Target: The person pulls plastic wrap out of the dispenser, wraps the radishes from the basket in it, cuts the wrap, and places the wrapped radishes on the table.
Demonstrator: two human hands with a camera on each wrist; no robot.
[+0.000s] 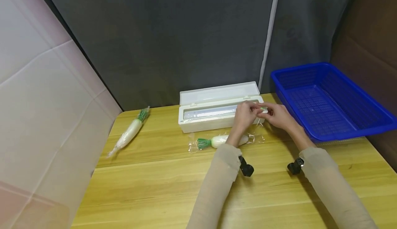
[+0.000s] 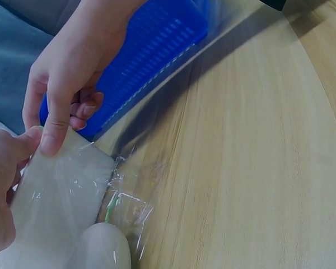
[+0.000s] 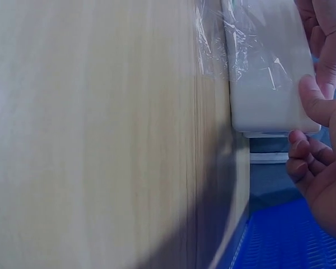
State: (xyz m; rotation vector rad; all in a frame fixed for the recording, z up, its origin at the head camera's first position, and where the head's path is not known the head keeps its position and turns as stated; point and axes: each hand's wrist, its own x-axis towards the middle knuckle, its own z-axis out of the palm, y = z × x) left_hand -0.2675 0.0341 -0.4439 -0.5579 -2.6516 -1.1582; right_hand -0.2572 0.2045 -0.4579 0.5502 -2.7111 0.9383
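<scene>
A white cling film box (image 1: 204, 125) stands with its lid (image 1: 218, 93) raised and a film roll (image 1: 209, 112) inside. At the box's right end, my left hand (image 1: 244, 116) pinches a small green slide cutter (image 2: 39, 128) on the rim. My right hand (image 1: 278, 115) grips the same corner, thumb on the front wall and other fingers curled by the end; its fingertips meet the left hand's. Clear film (image 3: 271, 67) drapes down the box's front. Just before the box lies a white radish (image 1: 219, 140) with green tops, on spread film, partly hidden by my left forearm.
Another radish (image 1: 131, 132), wrapped in film with a twisted end, lies at the table's left edge. A blue plastic basket (image 1: 336, 135) occupies the right rear, close beside my right hand. A grey curtain (image 1: 155, 42) hangs behind the wooden table (image 1: 149, 191).
</scene>
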